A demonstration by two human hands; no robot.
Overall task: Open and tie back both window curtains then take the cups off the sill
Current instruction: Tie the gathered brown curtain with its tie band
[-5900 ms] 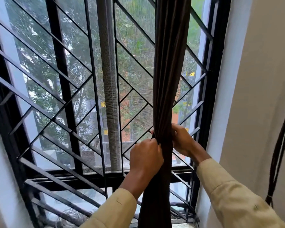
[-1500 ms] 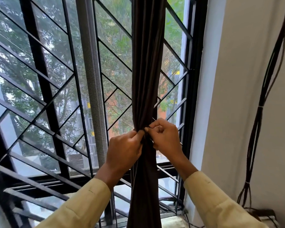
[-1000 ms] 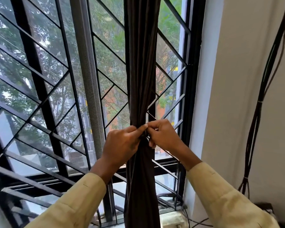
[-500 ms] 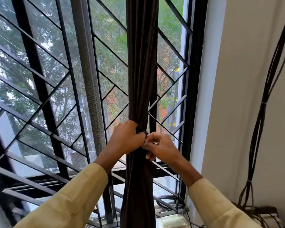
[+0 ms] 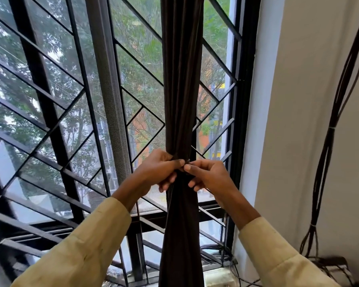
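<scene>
Both hands are up at the curtain (image 5: 181,90), the dark one gathered into a tight column in front of the window grille (image 5: 56,96), close to the right side of the frame and the white wall (image 5: 298,100). The left hand (image 5: 158,172) sits on the near-left of the bundle, thumb and forefinger pressed together at the waist of the cloth; the right hand (image 5: 207,176) mirrors it from the other side, its own thumb and forefinger pinched shut, the two pinches almost meeting at the middle of the bundle. Something thin is caught between them there, a tie or cord by the look of it, but it is too small and dark to make out for certain. The remaining fingers of each hand curl loosely under, touching the fabric. So this reads as the tying-back step on this curtain, with the cloth already drawn in and cinched. Next, I'd judge, the knot or loop has to be pulled snug without letting the folds slip, which means keeping tension on both ends at once. The other curtain is not in view, nor are any cups; the sill is mostly hidden below the sleeves (image 5: 87,251), so that later step cannot be assessed. A bundle of cables (image 5: 330,141) hangs down the wall to the right, well apart from the work.
</scene>
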